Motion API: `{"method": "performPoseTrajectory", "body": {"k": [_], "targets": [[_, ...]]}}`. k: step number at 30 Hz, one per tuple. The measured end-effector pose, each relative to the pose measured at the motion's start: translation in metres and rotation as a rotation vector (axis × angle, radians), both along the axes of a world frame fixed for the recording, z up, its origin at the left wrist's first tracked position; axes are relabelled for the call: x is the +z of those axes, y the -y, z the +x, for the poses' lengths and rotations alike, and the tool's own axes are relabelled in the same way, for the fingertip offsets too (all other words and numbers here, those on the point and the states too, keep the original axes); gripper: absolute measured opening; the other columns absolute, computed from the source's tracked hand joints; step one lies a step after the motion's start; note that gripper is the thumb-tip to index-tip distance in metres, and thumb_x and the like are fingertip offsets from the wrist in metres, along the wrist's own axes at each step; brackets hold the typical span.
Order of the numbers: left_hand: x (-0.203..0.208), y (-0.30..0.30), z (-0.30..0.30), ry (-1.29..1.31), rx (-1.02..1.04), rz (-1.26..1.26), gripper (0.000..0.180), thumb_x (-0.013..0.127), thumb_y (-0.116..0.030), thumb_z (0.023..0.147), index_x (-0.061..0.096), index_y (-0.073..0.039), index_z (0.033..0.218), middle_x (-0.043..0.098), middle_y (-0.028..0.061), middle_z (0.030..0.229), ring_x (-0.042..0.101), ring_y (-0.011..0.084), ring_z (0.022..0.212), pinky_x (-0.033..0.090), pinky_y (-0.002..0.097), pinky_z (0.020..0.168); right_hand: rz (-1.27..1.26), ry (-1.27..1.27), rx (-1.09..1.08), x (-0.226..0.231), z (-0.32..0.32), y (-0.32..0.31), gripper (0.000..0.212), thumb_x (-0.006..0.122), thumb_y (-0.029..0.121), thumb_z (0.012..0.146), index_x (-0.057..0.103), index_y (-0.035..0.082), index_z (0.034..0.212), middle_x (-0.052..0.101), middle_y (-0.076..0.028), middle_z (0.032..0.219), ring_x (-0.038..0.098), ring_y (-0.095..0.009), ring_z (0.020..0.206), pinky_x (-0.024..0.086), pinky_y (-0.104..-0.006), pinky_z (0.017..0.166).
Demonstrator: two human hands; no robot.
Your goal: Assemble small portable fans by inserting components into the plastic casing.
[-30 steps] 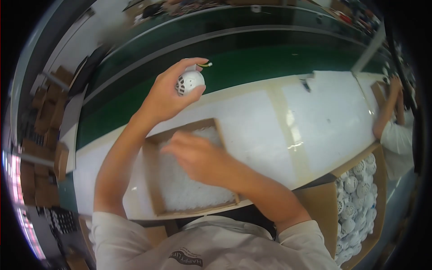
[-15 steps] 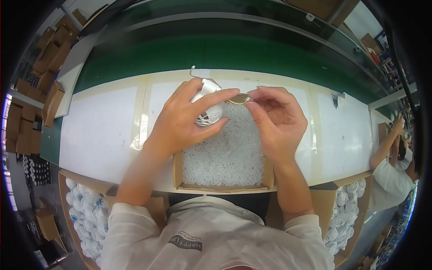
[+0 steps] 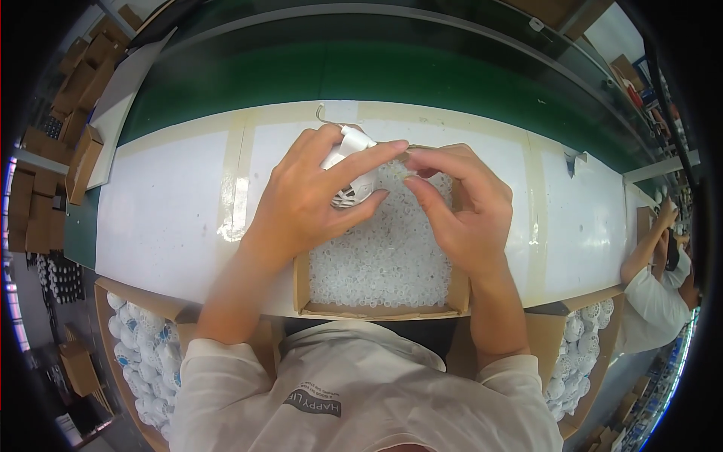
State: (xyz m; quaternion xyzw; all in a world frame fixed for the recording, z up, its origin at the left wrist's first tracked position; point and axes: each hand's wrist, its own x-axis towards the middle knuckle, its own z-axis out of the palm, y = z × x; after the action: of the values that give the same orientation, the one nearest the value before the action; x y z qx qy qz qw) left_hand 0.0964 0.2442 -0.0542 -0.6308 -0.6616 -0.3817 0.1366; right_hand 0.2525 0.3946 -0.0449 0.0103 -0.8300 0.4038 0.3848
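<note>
My left hand (image 3: pixel 305 184) is wrapped round a white round plastic housing (image 3: pixel 366 184) with slots in its lower side and a short cylindrical neck (image 3: pixel 357 141) on top. A thin wire (image 3: pixel 321 114) curls up from behind that hand toward the far side. My right hand (image 3: pixel 471 200) has its thumb and forefinger bent in a pinch beside the housing, close to my left forefinger. A thin cable lies at these fingertips, mostly hidden by them. Below both hands is an open cardboard box (image 3: pixel 382 310) filled with small clear plastic rings (image 3: pixel 376 264).
The white worktop (image 3: pixel 181 203) bears tape strips, with a green belt (image 3: pixel 339 71) behind it. Boxes of white round housings stand at the lower left (image 3: pixel 143 346) and lower right (image 3: pixel 576 354). A co-worker (image 3: pixel 659 294) sits at the far right.
My right fingertips have moved slightly left, closer to my left forefinger. The yellowish cable and its white connector, plain before, are now mostly covered. My left hand still grips the housing.
</note>
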Motion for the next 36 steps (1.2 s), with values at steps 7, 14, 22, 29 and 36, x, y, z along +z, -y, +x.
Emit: {"method": "performPoseTrajectory", "body": {"k": [7,14,22,29,36], "targets": [[-0.003,-0.004,0.012,0.088,-0.001,0.054,0.092,0.089,-0.017,0.063,0.05,-0.01,0.146,0.058,0.0111,0.098,0.055,0.0285,0.086,0.051,0.0386,0.08,-0.157,0.029,0.005,-0.002,0.002,0.008,0.037,0.072,-0.017,0.08,0.065,-0.006,0.115,0.07,-0.016,0.104,0.068,-0.021,0.095,0.054,-0.0291,0.086],[0.003,0.002,0.026,0.136,-0.043,-0.031,0.106,0.093,-0.024,0.061,0.042,-0.004,0.151,0.061,0.0134,0.104,0.057,0.0294,0.089,0.051,0.038,0.082,-0.468,-0.042,0.039,0.003,0.007,0.012,0.039,0.073,-0.016,0.08,0.061,-0.009,0.117,0.073,-0.02,0.101,0.073,-0.025,0.1,0.057,-0.0306,0.089],[0.008,0.008,0.038,0.434,-0.081,-0.115,0.11,0.095,-0.022,0.065,0.035,0.001,0.154,0.067,0.0158,0.108,0.067,0.0258,0.095,0.053,0.0347,0.086,-0.346,-0.102,0.074,-0.003,0.005,0.009,0.04,0.074,-0.017,0.079,0.061,-0.008,0.115,0.074,-0.021,0.098,0.073,-0.024,0.091,0.059,-0.031,0.082],[0.015,0.014,0.042,0.784,-0.206,-0.229,0.105,0.09,-0.017,0.07,0.032,0.001,0.156,0.069,0.0142,0.107,0.068,0.0214,0.098,0.053,0.0317,0.086,0.224,-0.182,-0.029,0.001,0.0,0.0,0.037,0.075,-0.02,0.072,0.068,-0.006,0.106,0.073,-0.017,0.088,0.07,-0.025,0.08,0.058,-0.0305,0.068],[0.013,0.012,0.054,0.391,0.054,-0.269,0.099,0.087,-0.015,0.072,0.035,0.0,0.154,0.066,0.0173,0.12,0.067,0.0229,0.104,0.053,0.032,0.089,0.305,-0.094,-0.114,0.005,0.003,0.005,0.039,0.074,-0.021,0.069,0.071,-0.006,0.106,0.073,-0.016,0.087,0.07,-0.026,0.078,0.057,-0.0295,0.066]]}}
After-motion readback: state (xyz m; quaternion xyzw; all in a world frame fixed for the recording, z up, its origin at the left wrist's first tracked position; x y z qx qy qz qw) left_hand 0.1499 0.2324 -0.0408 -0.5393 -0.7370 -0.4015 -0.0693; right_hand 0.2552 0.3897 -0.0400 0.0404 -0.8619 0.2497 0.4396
